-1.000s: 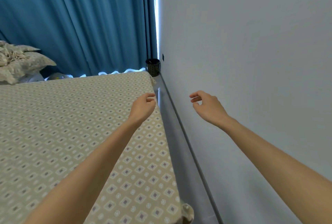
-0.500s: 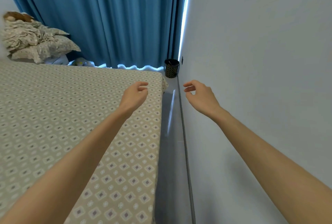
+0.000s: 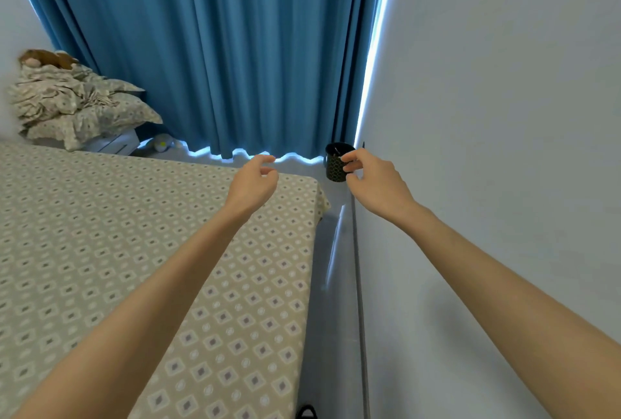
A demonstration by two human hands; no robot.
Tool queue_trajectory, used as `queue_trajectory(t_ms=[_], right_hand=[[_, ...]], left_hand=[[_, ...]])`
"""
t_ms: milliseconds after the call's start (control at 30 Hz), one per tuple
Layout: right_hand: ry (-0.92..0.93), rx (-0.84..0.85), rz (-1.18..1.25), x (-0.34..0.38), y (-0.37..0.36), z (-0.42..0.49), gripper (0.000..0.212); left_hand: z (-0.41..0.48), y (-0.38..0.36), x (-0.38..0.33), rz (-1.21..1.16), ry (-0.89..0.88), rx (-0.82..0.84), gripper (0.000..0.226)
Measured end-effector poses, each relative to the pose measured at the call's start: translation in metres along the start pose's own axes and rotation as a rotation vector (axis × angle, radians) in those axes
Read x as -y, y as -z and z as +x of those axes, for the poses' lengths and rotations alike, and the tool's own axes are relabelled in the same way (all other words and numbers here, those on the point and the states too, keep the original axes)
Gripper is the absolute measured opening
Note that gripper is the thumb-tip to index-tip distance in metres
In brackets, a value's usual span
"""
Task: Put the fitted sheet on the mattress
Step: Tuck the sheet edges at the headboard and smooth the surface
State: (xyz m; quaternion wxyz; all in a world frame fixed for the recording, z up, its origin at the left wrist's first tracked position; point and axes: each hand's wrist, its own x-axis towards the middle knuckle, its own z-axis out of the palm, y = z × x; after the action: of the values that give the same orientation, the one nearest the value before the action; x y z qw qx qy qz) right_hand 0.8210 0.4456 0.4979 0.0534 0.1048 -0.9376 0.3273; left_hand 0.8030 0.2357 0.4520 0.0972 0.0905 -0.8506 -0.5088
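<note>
**Head view**

**Fitted sheet** (image 3: 134, 250) — beige cloth printed with small diamonds. It lies flat and smooth over the top of the mattress and hides it entirely. It reaches the right edge and the far right corner, where a little fabric bunches. Whether the hem is tucked under at that corner cannot be told.

**Handling (judged):** light, soft and limp, with no stiffness of its own. The hem is probably elastic, so it may spring back if released short of the corner. It is neither fragile nor slippery. The best hold is the bunched hem at the far right corner, pinched and drawn down over the mattress edge.

**Left hand** (image 3: 253, 180): raised above the sheet near the far right corner. The fingers are loosely curled and hold nothing, and no contact with the cloth is seen.

**Right hand** (image 3: 373, 180): out over the narrow strip of floor (image 3: 332, 267) between bed and wall (image 3: 504, 116), fingers loosely curled and empty. In this view it overlaps a black patterned container (image 3: 334, 168) standing in the floor corner — touching or apart cannot be told.

**Also present:** a blue curtain (image 3: 218, 48) beyond the far edge, and a heap of pillows (image 3: 77, 106) past the far left of the bed.
</note>
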Motion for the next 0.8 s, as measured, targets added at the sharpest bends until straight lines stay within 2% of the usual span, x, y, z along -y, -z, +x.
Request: queue_trajectory(t_ms=[167, 367, 600, 800], right_hand=[[-0.010, 0.006, 0.031, -0.014, 0.002, 0.142, 0.038], [0.042, 0.017, 0.022, -0.029, -0.002, 0.261, 0.038], [0.109, 0.096, -0.052, -0.068, -0.038, 0.414, 0.038], [0.140, 0.162, 0.013, -0.100, -0.053, 0.568, 0.038]], left_hand=[[0.137, -0.010, -0.021, -0.024, 0.021, -0.004, 0.038], [0.251, -0.019, -0.032, -0.010, 0.019, 0.006, 0.035], [0.392, -0.048, -0.016, 0.073, 0.036, -0.002, 0.033], [0.526, -0.080, -0.019, 0.031, 0.088, -0.121, 0.033]])
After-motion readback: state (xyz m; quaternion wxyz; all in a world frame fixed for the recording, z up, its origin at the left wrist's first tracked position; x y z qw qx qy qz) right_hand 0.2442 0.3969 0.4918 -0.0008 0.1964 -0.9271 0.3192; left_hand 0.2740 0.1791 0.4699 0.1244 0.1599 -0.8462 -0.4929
